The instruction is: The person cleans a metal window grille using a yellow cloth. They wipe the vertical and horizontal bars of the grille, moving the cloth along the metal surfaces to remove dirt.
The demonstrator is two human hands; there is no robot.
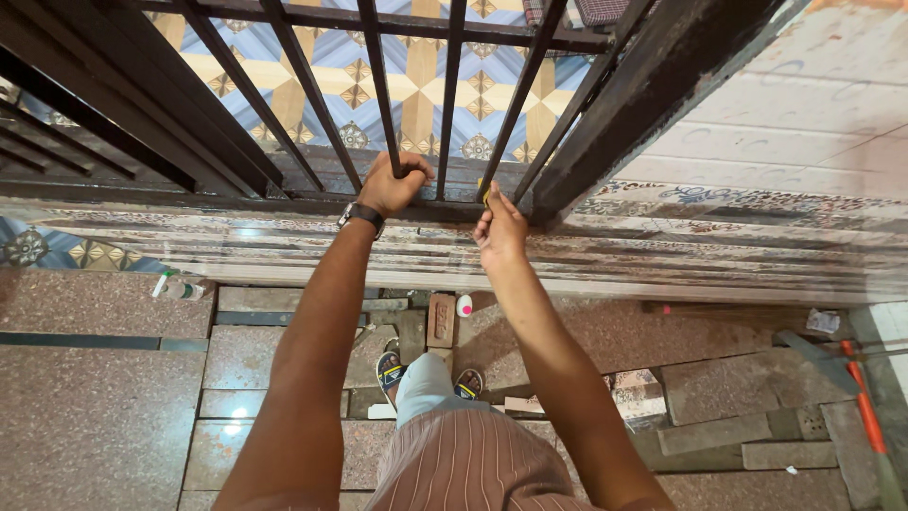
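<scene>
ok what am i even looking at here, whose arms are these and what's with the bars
There is no machine here. One camera sits on a person's head and looks down, so the two bare arms are that person's own, with their striped clothing and sandalled feet below. The left hand, with a wristwatch, is closed around one bar of a black metal grille. The right hand pinches something small and yellowish against the foot of another bar; it is too small to identify. The grille stands on a marble ledge. On the reddish stone floor below lie a brick, a small white bottle and an orange-handled tool.
</scene>
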